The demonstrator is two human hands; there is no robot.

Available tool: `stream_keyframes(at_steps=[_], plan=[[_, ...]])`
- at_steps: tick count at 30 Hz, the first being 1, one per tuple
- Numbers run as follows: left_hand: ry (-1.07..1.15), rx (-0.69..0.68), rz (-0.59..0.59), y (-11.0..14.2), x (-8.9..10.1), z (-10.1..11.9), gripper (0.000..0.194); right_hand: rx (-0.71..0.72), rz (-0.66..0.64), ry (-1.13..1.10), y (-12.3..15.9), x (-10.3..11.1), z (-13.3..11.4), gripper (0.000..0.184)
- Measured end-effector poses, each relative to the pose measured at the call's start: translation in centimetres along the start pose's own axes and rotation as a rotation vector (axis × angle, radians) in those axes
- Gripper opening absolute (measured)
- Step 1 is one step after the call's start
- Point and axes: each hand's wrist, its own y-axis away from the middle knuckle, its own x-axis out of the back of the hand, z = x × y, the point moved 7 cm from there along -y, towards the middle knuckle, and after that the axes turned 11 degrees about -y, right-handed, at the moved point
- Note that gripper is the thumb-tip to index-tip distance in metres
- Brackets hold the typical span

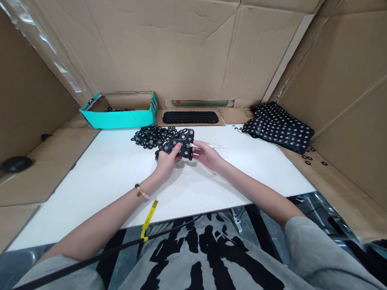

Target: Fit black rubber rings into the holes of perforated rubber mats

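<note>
My left hand (166,162) is closed on a black rubber sheet punched with round holes (179,145), held just above the white board (117,175). My right hand (207,154) is closed on a thin white stick-like tool (217,146), its near end against the sheet. Behind the sheet lies a pile of several small black rings (152,136).
A teal open box (120,116) stands at the back left. A black perforated strip (190,117) lies at the back centre. A stack of black holed sheets (278,126) sits at the right, with loose rings (309,157) on the cardboard. Cardboard walls enclose the space.
</note>
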Motion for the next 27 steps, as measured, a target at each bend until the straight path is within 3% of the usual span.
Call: stream_keyframes(at_steps=[10, 14, 17, 24, 27], plan=[[-0.080, -0.020, -0.045, 0.1, 0.0, 0.1, 0.039, 0.248, 0.018, 0.240, 0.3, -0.1, -1.9, 0.029], [-0.126, -0.051, -0.013, -0.2, 0.3, -0.3, 0.039, 0.124, 0.088, 0.150, -0.3, 0.8, -1.1, 0.030], [-0.165, -0.076, 0.007, -0.6, 0.7, -0.7, 0.041, 0.024, 0.064, 0.139, -0.5, 0.8, -0.4, 0.035], [-0.235, -0.039, 0.003, -0.3, 0.7, -0.7, 0.039, 0.372, 0.036, 0.643, 0.6, -0.2, -2.3, 0.031], [-0.221, -0.003, 0.020, -0.2, 0.8, -0.7, 0.039, 0.439, 0.073, 0.713, 0.9, -0.2, -2.7, 0.035]])
